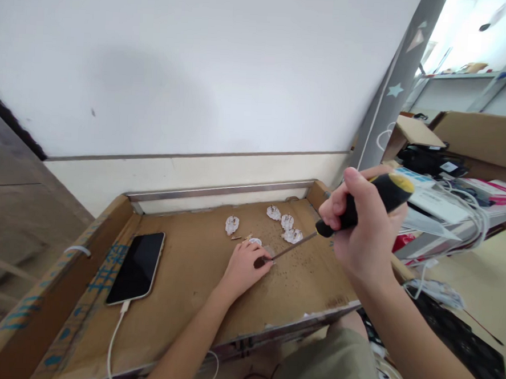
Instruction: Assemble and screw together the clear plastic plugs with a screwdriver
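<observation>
Risks slipping off one clear piece (269,250) on cardboard tray (179,276) and jabbing left hand (243,267), if pressed at that slant. Grips one screwdriver (390,193) in right hand (364,233); curls left at its tip, cannot confirm a pinch. Counts four pronged plugs (287,221), one phone (137,268); brass bits (235,238) too small to tally.

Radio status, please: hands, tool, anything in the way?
Right hand gripping screwdriver. Left hand at its tip, hold unclear. Nearest plug close beside shaft.
</observation>
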Tool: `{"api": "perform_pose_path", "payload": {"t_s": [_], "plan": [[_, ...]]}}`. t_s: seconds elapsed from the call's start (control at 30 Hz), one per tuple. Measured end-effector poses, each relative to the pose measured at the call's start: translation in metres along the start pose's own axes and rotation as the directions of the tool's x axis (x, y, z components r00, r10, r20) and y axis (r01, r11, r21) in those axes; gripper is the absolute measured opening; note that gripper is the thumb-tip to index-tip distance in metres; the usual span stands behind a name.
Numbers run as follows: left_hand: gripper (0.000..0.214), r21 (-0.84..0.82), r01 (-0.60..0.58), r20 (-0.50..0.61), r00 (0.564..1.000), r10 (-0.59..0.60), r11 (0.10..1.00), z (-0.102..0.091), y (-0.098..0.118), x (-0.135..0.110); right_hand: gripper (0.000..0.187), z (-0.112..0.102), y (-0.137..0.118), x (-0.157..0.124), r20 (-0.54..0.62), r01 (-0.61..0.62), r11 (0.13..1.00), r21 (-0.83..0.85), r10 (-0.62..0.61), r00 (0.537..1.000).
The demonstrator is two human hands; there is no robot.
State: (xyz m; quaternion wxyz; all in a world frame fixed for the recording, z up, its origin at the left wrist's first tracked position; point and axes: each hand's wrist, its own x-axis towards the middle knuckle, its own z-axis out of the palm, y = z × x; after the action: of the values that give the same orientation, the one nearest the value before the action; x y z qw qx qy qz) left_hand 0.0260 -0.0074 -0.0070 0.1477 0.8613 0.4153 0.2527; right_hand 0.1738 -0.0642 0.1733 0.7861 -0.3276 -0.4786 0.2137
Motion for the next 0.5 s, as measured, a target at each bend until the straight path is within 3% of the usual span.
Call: {"api": "perform_pose_path", "payload": {"t_s": [0.5], "plan": [[0.006, -0.014, -0.040, -0.035, 0.999, 0.039, 0.999, 0.0016, 0.0048, 0.0031, 0.028, -0.0002, -0.0034, 0.0017, -0.014, 0.009, 1.000, 0.011, -0.009, 1.000]]}}
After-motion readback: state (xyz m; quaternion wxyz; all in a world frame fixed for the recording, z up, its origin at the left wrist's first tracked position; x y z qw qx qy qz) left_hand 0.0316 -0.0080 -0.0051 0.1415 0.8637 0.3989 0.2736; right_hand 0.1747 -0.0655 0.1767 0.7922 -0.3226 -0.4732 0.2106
